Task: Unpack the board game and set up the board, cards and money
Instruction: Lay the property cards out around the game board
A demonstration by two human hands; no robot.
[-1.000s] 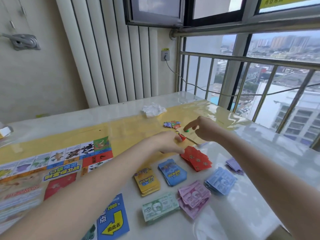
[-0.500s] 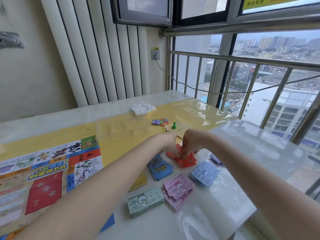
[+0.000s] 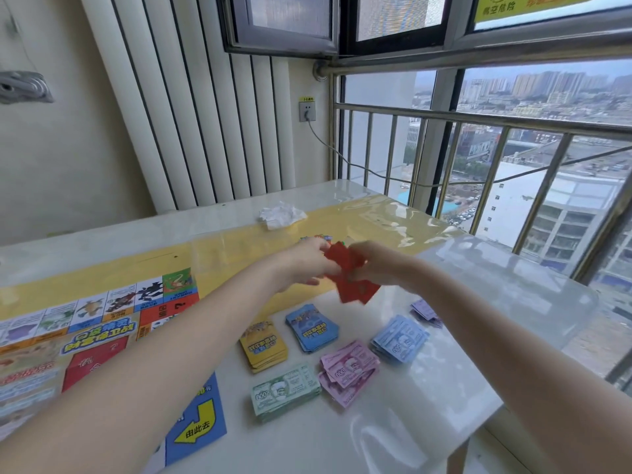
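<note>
Game board (image 3: 102, 323) lies flat on the table (image 3: 393, 439) at left, partly under the left forearm. Yellow cards (image 3: 263, 347) and blue cards (image 3: 312, 328) sit stacked just right of it, green money (image 3: 285, 391) and pink money (image 3: 347, 371) nearer the front edge. Left hand (image 3: 302, 265) and right hand (image 3: 383, 265) both grip a bunch of red cards (image 3: 350, 278), held above the table. Small game pieces (image 3: 316, 238) behind the hands, mostly hidden, seemingly on the board. Blue money (image 3: 400, 338) and purple money (image 3: 425, 311) lie at right.
</note>
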